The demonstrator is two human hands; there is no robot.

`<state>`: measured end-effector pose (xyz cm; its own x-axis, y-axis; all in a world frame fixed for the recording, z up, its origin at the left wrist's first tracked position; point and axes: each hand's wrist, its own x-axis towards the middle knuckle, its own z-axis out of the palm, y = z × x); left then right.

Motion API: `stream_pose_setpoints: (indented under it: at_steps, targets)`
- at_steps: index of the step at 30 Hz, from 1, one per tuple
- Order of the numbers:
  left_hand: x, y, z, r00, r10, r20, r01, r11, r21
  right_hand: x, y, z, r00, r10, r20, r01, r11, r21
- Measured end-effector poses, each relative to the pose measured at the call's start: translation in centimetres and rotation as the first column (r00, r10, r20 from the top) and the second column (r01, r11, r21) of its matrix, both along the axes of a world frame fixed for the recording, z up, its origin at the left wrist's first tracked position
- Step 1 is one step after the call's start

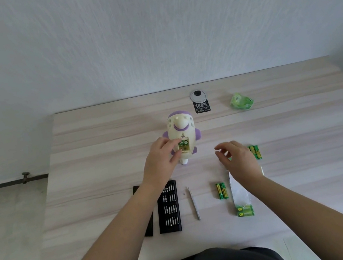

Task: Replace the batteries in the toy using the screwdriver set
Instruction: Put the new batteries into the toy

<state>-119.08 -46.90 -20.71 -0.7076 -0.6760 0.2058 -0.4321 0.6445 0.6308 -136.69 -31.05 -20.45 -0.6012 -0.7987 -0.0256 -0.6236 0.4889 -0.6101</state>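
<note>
Two batteries (183, 143) sit in the open bay of the toy (182, 133), which the left hand (161, 160) pinches at its near edge. The right hand (237, 156) hovers beside the toy, fingers loosely curled, holding nothing. More batteries (255, 151) lie just right of it.

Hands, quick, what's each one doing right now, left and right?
Left hand: fingers curled on the toy at its open battery compartment.
Right hand: open, fingers loosely curled, holding nothing, above the table.

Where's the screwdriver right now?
Head view: the screwdriver lies on the table, unheld, between the bit case and a battery pair.
</note>
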Motion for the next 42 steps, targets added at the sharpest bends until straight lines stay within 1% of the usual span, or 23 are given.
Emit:
stream_pose_setpoints:
  at_steps: [2, 5, 7, 9, 11, 12, 15, 17, 19, 22, 25, 26, 29, 32, 34, 35, 36, 38, 40, 42]
  targets:
    - [0.3, 0.2, -0.4, 0.999, -0.024, 0.034, 0.028, 0.993, -0.112, 0.1, 1.1, -0.2, 1.000, 0.013, 0.015, -0.014, 0.998, 0.057]
    - [0.8, 0.2, -0.9, 0.990, -0.049, 0.129, 0.083, 0.959, -0.272, 0.7, 2.5, -0.8, 1.000, 0.009, 0.021, -0.012, 0.992, 0.123]
    - [1.1, 0.2, -0.9, 0.983, -0.056, 0.172, 0.111, 0.939, -0.327, 1.3, 3.0, -1.3, 1.000, 0.020, 0.024, -0.023, 0.988, 0.154]
    - [1.2, 0.2, -0.6, 0.977, -0.055, 0.206, 0.124, 0.931, -0.343, 1.9, 3.4, -2.0, 0.998, 0.056, 0.017, -0.058, 0.979, 0.197]
    - [1.1, 0.3, -0.5, 0.969, -0.049, 0.244, 0.133, 0.930, -0.342, 2.3, 3.5, -2.4, 0.994, 0.106, 0.018, -0.107, 0.952, 0.286]
    - [1.2, 0.4, -0.4, 0.964, -0.048, 0.262, 0.139, 0.929, -0.343, 2.4, 3.5, -2.6, 0.989, 0.147, 0.015, -0.142, 0.925, 0.353]
    - [1.3, 0.6, -0.3, 0.954, -0.045, 0.297, 0.152, 0.925, -0.348, 2.8, 3.3, -3.0, 0.942, 0.333, -0.041, -0.249, 0.774, 0.582]
    - [1.5, 0.7, -0.3, 0.949, -0.042, 0.312, 0.149, 0.933, -0.328, 3.1, 3.2, -3.3, 0.896, 0.438, -0.076, -0.275, 0.681, 0.679]
    - [1.7, 1.0, -0.3, 0.944, -0.057, 0.324, 0.152, 0.950, -0.273, 3.4, 3.4, -4.0, 0.871, 0.483, -0.088, -0.275, 0.628, 0.728]
    - [1.9, 1.7, -0.1, 0.955, -0.074, 0.286, 0.106, 0.989, -0.099, 3.8, 3.7, -4.9, 0.853, 0.505, -0.132, -0.242, 0.607, 0.757]
    - [2.0, 2.4, 0.2, 0.992, 0.002, 0.128, -0.015, 0.995, 0.098, 4.0, 3.7, -5.5, 0.833, 0.521, -0.186, -0.220, 0.621, 0.753]
    - [2.1, 2.6, 0.2, 0.995, 0.039, 0.088, -0.050, 0.990, 0.133, 4.0, 3.7, -5.5, 0.827, 0.526, -0.199, -0.221, 0.628, 0.746]
    - [2.4, 3.0, 0.3, 0.995, 0.089, 0.044, -0.095, 0.982, 0.162, 3.8, 3.7, -5.6, 0.811, 0.541, -0.222, -0.238, 0.652, 0.720]
    - [2.8, 3.5, 0.1, 0.991, 0.136, 0.021, -0.137, 0.974, 0.183, 3.7, 3.6, -5.3, 0.810, 0.547, -0.210, -0.261, 0.658, 0.706]
    - [3.0, 3.8, 0.0, 0.988, 0.156, 0.008, -0.154, 0.968, 0.199, 3.8, 3.5, -4.7, 0.817, 0.542, -0.198, -0.275, 0.667, 0.692]
    - [3.0, 4.0, 0.1, 0.988, 0.155, 0.013, -0.154, 0.965, 0.212, 3.9, 3.5, -4.2, 0.831, 0.522, -0.189, -0.281, 0.690, 0.667]
    - [3.1, 4.1, 0.1, 0.989, 0.145, 0.034, -0.149, 0.959, 0.240, 4.0, 3.3, -3.5, 0.856, 0.487, -0.177, -0.286, 0.729, 0.621]
    - [2.9, 4.3, 0.7, 0.987, 0.105, 0.122, -0.143, 0.918, 0.370, 4.4, 3.0, -1.9, 0.907, 0.391, -0.159, -0.282, 0.841, 0.461]
    - [2.5, 4.7, 1.5, 0.981, 0.065, 0.182, -0.157, 0.817, 0.555, 4.8, 2.5, -0.2, 0.935, 0.310, -0.173, -0.257, 0.927, 0.271]
    - [1.9, 4.9, 2.3, 0.983, 0.059, 0.173, -0.165, 0.691, 0.703, 4.9, 1.9, 1.2, 0.946, 0.262, -0.189, -0.242, 0.963, 0.123]
